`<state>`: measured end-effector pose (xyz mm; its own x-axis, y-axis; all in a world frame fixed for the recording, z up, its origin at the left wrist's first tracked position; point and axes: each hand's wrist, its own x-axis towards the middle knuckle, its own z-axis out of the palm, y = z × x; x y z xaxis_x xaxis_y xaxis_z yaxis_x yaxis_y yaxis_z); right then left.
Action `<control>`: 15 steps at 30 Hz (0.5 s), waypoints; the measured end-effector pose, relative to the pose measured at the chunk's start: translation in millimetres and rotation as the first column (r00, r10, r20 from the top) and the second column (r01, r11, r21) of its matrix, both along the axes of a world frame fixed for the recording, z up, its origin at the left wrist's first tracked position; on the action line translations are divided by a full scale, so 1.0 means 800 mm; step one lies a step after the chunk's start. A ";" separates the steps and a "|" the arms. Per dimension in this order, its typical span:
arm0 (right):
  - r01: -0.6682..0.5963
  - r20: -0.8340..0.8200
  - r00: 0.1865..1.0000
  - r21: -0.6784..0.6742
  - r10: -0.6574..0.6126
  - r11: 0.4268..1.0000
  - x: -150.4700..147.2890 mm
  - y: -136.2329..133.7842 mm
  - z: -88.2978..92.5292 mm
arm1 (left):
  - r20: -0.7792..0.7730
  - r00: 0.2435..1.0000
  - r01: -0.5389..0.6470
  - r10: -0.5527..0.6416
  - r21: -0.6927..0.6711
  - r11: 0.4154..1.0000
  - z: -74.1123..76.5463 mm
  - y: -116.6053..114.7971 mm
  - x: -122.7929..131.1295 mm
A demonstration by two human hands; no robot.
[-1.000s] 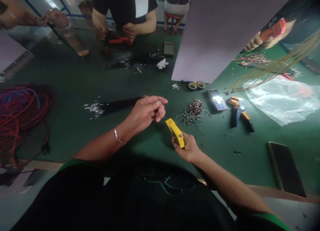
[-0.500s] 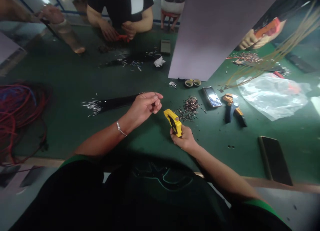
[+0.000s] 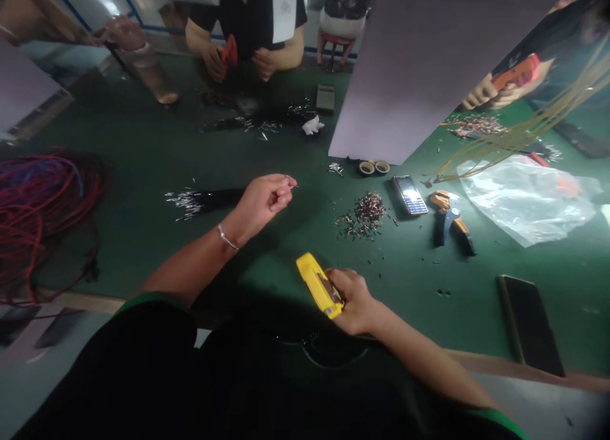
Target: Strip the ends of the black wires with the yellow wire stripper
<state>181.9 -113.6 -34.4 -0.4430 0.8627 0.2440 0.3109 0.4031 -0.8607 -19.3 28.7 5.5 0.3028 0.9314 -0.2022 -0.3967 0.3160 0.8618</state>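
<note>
My left hand (image 3: 267, 201) is pinched, with the tip of a thin wire (image 3: 296, 186) poking out past the fingertips; the rest of it is hidden. Behind that hand lies a bundle of black wires (image 3: 219, 199), their bare silver ends fanned out to the left. My right hand (image 3: 355, 300) grips a yellow wire stripper (image 3: 315, 283), its head tilted up and left, apart from the left hand. Beyond the stripper sits a heap of small cut-off bits (image 3: 369, 207).
A keypad phone (image 3: 410, 195), blue-and-orange pliers (image 3: 450, 220), a clear plastic bag (image 3: 524, 195) and a dark smartphone (image 3: 531, 325) lie to the right. Red and blue cables (image 3: 42, 211) are coiled left. A grey partition (image 3: 405, 71) stands ahead. Co-workers' hands (image 3: 216, 61) hold red tools opposite.
My right hand has drawn the stripper down toward me and turned it. My left hand has shifted slightly left. Opposite, a co-worker's red tool has been raised.
</note>
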 end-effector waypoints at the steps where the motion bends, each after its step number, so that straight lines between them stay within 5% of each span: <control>1: 0.003 -0.008 1.000 0.007 -0.003 1.000 0.000 0.000 -0.002 | 0.014 1.000 -0.006 0.005 0.040 0.999 0.003 0.000 -0.002; 7: 0.131 -0.297 0.916 -0.417 -0.271 0.900 0.005 0.024 -0.021 | 0.001 1.000 0.007 -0.007 0.114 0.993 0.018 -0.018 0.010; 15: 0.005 -0.491 0.831 -0.465 -0.262 0.885 0.006 0.031 -0.025 | -0.001 1.000 -0.002 0.002 0.185 0.983 0.021 -0.030 0.016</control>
